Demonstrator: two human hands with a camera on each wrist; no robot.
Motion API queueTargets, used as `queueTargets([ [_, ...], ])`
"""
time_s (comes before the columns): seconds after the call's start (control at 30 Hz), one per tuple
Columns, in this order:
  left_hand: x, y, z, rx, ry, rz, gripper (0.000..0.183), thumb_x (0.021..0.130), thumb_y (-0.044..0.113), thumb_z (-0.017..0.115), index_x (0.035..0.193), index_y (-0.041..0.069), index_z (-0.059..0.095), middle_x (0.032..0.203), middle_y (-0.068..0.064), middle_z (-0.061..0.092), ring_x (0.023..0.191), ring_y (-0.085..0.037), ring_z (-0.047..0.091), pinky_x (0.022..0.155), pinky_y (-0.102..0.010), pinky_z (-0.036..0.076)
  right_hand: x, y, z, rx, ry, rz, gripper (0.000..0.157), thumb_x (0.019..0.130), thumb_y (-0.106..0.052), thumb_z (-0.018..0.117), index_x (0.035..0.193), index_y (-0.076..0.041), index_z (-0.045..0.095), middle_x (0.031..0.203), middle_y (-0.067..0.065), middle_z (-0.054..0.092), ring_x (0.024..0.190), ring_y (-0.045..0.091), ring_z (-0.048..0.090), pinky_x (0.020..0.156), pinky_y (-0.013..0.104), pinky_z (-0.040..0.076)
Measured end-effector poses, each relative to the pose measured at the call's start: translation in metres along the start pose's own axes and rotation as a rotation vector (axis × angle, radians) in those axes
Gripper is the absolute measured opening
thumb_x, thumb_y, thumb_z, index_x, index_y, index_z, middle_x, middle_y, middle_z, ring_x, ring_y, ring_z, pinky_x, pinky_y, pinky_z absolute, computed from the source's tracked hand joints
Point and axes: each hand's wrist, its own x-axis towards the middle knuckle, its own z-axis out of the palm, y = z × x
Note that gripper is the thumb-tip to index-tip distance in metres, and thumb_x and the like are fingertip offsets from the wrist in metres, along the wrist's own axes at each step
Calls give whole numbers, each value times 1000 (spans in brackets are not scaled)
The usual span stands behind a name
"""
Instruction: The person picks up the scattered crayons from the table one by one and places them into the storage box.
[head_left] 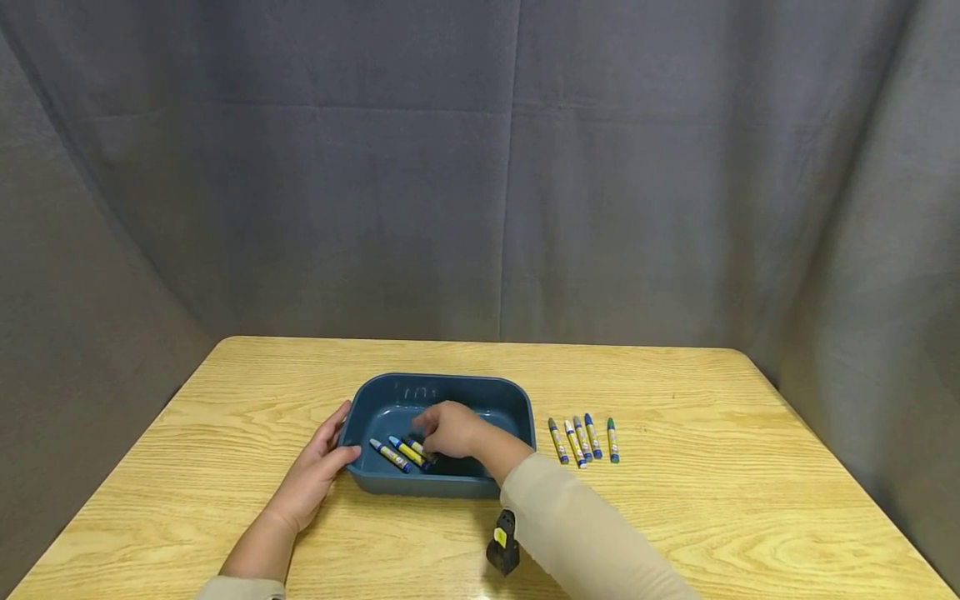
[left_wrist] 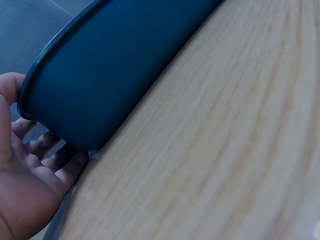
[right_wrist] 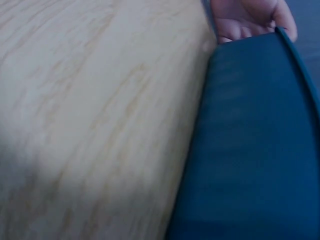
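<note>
A dark blue plastic bin (head_left: 427, 486) stands on the table. My left hand (head_left: 311, 475) grips its left end, thumb over the rim and fingers against the outer wall, as the left wrist view also shows. My right hand (head_left: 453, 431) reaches inside, thumb and forefinger apart just above a dark crayon (head_left: 416, 448) that the hand partly covers. Beside that crayon lie a light blue crayon (head_left: 407, 452) and a grey crayon (head_left: 390, 456), side by side at the bin's left. The right wrist view shows the bin's outer wall and my left hand, not my right.
Right of the bin, several crayons (head_left: 577, 440) lie in a loose row on the wooden table (head_left: 712, 500), with a green crayon (head_left: 613, 440) slightly apart. A black device (head_left: 503, 543) with a yellow mark is at my right sleeve. Grey curtains (head_left: 495, 167) hang behind the table.
</note>
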Motion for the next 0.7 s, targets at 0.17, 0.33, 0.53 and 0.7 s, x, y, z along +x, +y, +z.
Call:
queueTargets([
  [0.17, 0, 0, 0, 12, 5, -9, 71, 97, 10, 49, 159, 15, 14, 161, -18, 22, 146, -27, 24, 89, 2, 33, -3, 3, -11, 46, 45, 18, 37, 90, -2, 62, 127, -5, 65, 117, 15, 67, 99, 23, 61, 74, 32, 49],
  [0.33, 0, 1, 0, 27, 7, -11, 71, 97, 12, 50, 159, 16, 14, 160, -17, 24, 136, -12, 33, 90, 1, 34, -11, 6, -29, 117, 56, 23, 40, 93, -4, 59, 134, -5, 60, 123, 17, 63, 89, 20, 58, 66, 27, 43],
  [0.53, -1, 1, 0, 10, -4, 2, 71, 97, 11, 49, 159, 15, 13, 161, -19, 21, 143, -23, 27, 89, 1, 34, -21, 19, -49, 157, 124, 21, 43, 91, -6, 59, 134, -5, 59, 121, 18, 64, 86, 18, 60, 68, 27, 51],
  [0.7, -1, 1, 0, 8, -5, 4, 71, 98, 10, 48, 159, 14, 13, 161, -20, 20, 142, -21, 28, 89, 1, 34, -31, 31, -62, 196, 193, 42, 43, 90, -6, 61, 133, -4, 60, 118, 18, 64, 86, 16, 60, 69, 27, 53],
])
